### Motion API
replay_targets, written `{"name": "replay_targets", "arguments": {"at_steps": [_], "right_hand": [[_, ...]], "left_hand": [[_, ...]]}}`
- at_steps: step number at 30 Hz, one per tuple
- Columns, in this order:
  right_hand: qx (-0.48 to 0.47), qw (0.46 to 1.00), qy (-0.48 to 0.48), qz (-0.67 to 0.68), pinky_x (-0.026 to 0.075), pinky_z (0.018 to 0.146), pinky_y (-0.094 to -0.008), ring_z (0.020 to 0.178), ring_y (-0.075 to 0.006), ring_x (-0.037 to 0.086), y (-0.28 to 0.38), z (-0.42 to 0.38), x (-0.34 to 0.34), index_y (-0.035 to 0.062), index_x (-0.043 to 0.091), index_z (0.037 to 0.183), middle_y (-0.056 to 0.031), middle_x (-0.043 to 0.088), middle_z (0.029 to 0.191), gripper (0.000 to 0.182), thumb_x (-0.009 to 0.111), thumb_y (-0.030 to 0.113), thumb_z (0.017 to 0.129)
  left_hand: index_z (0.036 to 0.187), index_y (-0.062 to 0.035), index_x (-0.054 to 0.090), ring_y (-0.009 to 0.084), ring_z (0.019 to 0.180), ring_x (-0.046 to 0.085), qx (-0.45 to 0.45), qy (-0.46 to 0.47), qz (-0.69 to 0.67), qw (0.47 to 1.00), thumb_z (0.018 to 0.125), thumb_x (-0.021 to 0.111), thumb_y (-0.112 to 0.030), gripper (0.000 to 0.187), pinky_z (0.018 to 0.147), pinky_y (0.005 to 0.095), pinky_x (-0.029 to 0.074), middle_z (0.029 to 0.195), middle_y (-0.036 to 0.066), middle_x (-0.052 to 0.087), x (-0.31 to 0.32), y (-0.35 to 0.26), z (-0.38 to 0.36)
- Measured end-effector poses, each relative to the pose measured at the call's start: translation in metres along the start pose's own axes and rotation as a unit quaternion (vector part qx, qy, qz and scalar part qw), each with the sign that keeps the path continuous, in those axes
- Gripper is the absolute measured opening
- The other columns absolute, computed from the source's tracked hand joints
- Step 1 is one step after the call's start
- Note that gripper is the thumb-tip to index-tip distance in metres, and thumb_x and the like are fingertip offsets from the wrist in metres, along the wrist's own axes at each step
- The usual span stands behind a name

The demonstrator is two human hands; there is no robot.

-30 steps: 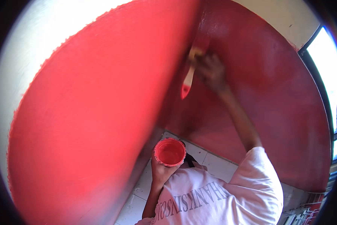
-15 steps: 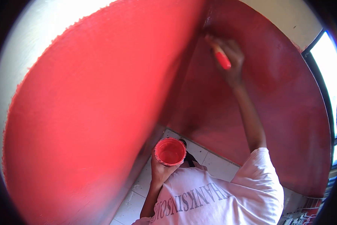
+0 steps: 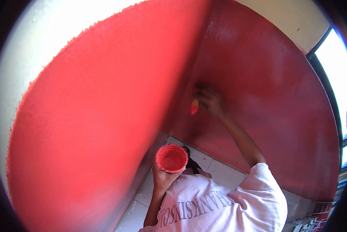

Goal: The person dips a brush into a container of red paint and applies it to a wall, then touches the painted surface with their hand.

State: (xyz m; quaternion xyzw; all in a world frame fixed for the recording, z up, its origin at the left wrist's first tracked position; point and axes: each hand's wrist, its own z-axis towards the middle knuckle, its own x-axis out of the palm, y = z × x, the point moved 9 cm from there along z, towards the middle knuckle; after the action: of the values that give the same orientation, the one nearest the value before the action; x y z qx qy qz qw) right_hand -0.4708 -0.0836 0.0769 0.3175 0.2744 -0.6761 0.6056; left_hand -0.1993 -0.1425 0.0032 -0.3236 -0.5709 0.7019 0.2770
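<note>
My left hand (image 3: 163, 180) is wrapped round a round tub (image 3: 172, 159), held upright at chest height. Red paint coats its inside and rim. Out in front, my right hand (image 3: 212, 102) grips a paintbrush (image 3: 194, 108) close to the corner, against the darker red wall (image 3: 254, 77). The red-tipped handle hangs below the fingers; the bristles are lost in blur and shadow behind the hand.
A bright red wall (image 3: 92, 116) stands close on the left, with a ragged paint edge below a white area (image 3: 34, 50). White floor tiles (image 3: 142, 189) show underneath. At far right are a window (image 3: 334, 73) and stacked furniture (image 3: 318, 218).
My right hand has moved down and to the left along the wall near the corner, with the brush in it. The left hand and tub have barely shifted.
</note>
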Motion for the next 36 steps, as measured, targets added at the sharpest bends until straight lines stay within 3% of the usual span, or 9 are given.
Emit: {"name": "replay_targets", "arguments": {"at_steps": [6, 11, 15, 20, 26, 29, 33, 35, 36], "right_hand": [[-0.094, 0.971, -0.214, -0.047, 0.047, 0.056, -0.0337, 0.063, -0.0234, 0.057, 0.019, 0.137, -0.19, 0.0062, 0.069, 0.1, -0.0074, 0.064, 0.074, 0.03, 0.066, -0.001, 0.071], [-0.091, 0.958, -0.227, -0.152, 0.051, 0.066, -0.0325, 0.075, -0.0214, 0.063, 0.058, 0.169, -0.251, 0.0074, 0.071, 0.099, -0.0055, 0.068, 0.089, 0.033, 0.069, -0.002, 0.067], [-0.189, 0.938, -0.158, -0.244, 0.047, 0.051, -0.0304, 0.061, -0.0204, 0.052, 0.026, 0.117, -0.171, 0.0184, 0.071, 0.099, -0.0016, 0.063, 0.086, 0.034, 0.069, 0.011, 0.067], [-0.038, 0.983, 0.073, -0.167, 0.051, 0.057, -0.033, 0.09, -0.0233, 0.055, -0.004, -0.015, -0.014, 0.029, 0.063, 0.117, -0.0009, 0.058, 0.112, 0.048, 0.063, 0.016, 0.072], [0.144, 0.984, -0.005, 0.102, 0.053, 0.073, -0.0357, 0.091, -0.0233, 0.062, 0.016, -0.071, 0.023, 0.015, 0.065, 0.116, -0.0047, 0.065, 0.105, 0.049, 0.064, 0.0, 0.069], [0.363, 0.853, -0.127, 0.352, 0.052, 0.082, -0.0308, 0.089, -0.0195, 0.065, 0.011, -0.143, 0.061, 0.0059, 0.066, 0.11, -0.0071, 0.068, 0.098, 0.03, 0.061, -0.001, 0.081], [0.473, 0.713, -0.241, 0.458, 0.049, 0.073, -0.024, 0.089, -0.013, 0.061, 0.041, -0.216, 0.062, 0.0013, 0.062, 0.09, -0.0128, 0.067, 0.105, 0.009, 0.064, 0.009, 0.086], [0.63, 0.65, -0.091, 0.415, 0.049, 0.071, -0.0296, 0.089, -0.0148, 0.06, 0.045, -0.264, 0.091, 0.0058, 0.062, 0.095, -0.009, 0.065, 0.104, 0.016, 0.068, 0.015, 0.083], [0.699, 0.561, -0.127, 0.426, 0.048, 0.073, -0.0329, 0.089, -0.0157, 0.059, 0.062, -0.275, 0.084, 0.0078, 0.061, 0.099, -0.0071, 0.064, 0.103, 0.022, 0.068, 0.02, 0.082]], "left_hand": [[0.123, -0.0012, 0.047, 0.0244, 0.109, 0.056, 0.009, -0.008, -0.053, 0.999, 0.056, 0.087, -0.013, 0.079, 0.095, 0.0376, 0.044, 0.118, 0.012, 0.057, -0.001, -0.009, 0.003], [0.125, -0.002, 0.04, 0.0258, 0.112, 0.054, -0.011, 0.02, -0.039, 0.999, 0.052, 0.09, -0.012, 0.088, 0.096, 0.0391, 0.044, 0.121, 0.014, 0.053, 0.004, 0.005, 0.002], [0.124, -0.002, 0.041, 0.0256, 0.112, 0.054, -0.013, 0.007, -0.047, 0.999, 0.052, 0.09, -0.012, 0.088, 0.096, 0.039, 0.044, 0.12, 0.014, 0.053, 0.003, 0.0, 0.002], [0.125, -0.0018, 0.04, 0.0256, 0.111, 0.054, -0.008, 0.012, -0.02, 1.0, 0.052, 0.09, -0.013, 0.089, 0.096, 0.0388, 0.044, 0.12, 0.014, 0.053, 0.001, 0.001, 0.001], [0.124, -0.0007, 0.044, 0.0244, 0.109, 0.056, -0.016, 0.019, -0.012, 1.0, 0.056, 0.089, -0.015, 0.083, 0.095, 0.0373, 0.044, 0.118, 0.014, 0.055, 0.002, 0.006, 0.0], [0.122, 0.0002, 0.049, 0.0224, 0.107, 0.057, -0.013, 0.023, -0.064, 0.998, 0.059, 0.087, -0.015, 0.075, 0.093, 0.0366, 0.045, 0.116, 0.012, 0.058, 0.004, -0.003, 0.001], [0.125, 0.0, 0.046, 0.0206, 0.108, 0.057, 0.006, 0.044, -0.104, 0.994, 0.061, 0.087, -0.017, 0.078, 0.093, 0.0358, 0.045, 0.117, 0.011, 0.057, 0.007, 0.008, 0.001], [0.126, 0.0001, 0.045, 0.0203, 0.108, 0.057, 0.022, 0.059, -0.118, 0.991, 0.061, 0.087, -0.017, 0.079, 0.093, 0.0355, 0.045, 0.117, 0.011, 0.057, 0.009, 0.001, 0.005], [0.126, -0.0001, 0.045, 0.0204, 0.107, 0.057, 0.024, 0.074, -0.105, 0.991, 0.061, 0.087, -0.018, 0.08, 0.093, 0.0356, 0.046, 0.117, 0.011, 0.058, 0.009, -0.002, 0.006]]}}
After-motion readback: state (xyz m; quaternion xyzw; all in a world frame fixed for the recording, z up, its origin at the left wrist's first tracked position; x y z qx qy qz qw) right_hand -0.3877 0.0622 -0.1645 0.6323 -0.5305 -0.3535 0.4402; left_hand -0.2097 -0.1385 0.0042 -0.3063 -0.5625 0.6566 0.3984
